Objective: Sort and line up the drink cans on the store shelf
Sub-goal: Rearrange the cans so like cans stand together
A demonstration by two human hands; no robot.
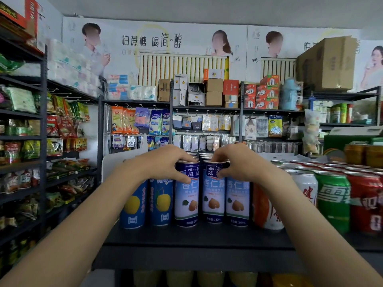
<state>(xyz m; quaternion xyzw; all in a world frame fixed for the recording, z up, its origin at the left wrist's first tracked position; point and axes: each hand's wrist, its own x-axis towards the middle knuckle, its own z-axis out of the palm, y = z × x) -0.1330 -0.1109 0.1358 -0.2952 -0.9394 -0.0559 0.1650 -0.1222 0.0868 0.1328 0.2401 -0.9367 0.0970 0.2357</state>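
A small store lined with dark racks of snacks and hanging goods was seen behind a black shelf [196,237] on which drink cans stood in a front row. The left hand [165,162] was curled round the top of one almond-drink can [186,195], thumb on its front. The right hand [238,162] was closed likewise on the neighbouring almond can [213,195]. Two blue pear cans [161,204] stood just left; a green can [333,201] and a red can [366,204] stood right.

Snack packets [60,125] hang beside stacked cardboard boxes [214,92].
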